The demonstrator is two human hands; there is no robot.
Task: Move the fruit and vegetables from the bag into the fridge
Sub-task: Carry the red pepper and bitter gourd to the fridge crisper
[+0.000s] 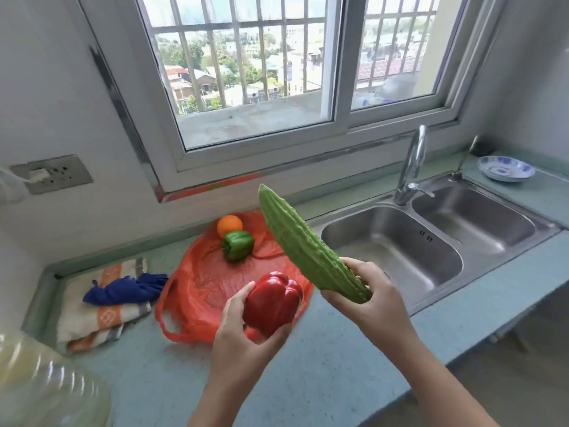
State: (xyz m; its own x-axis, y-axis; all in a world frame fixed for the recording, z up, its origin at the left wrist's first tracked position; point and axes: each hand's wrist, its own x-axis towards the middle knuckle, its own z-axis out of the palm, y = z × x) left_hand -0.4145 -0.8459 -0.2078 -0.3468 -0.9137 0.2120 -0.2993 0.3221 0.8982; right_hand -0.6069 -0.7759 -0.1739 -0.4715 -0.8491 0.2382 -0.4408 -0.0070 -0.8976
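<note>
An orange plastic bag point(203, 288) lies flattened on the green counter. On its far part sit a green bell pepper point(237, 245) and, just behind it, an orange point(229, 224). My left hand point(243, 331) grips a red bell pepper point(272, 303) above the bag's near right edge. My right hand point(369, 306) holds the lower end of a long green bitter gourd point(304, 245), which slants up and to the left over the bag. No fridge is in view.
A double steel sink point(431, 241) with a tap point(411, 167) lies to the right. Folded towels with a blue cloth point(129, 288) lie left of the bag. A blue-patterned bowl point(505, 172) stands far right. A clear plastic bottle point(40, 380) is at the near left.
</note>
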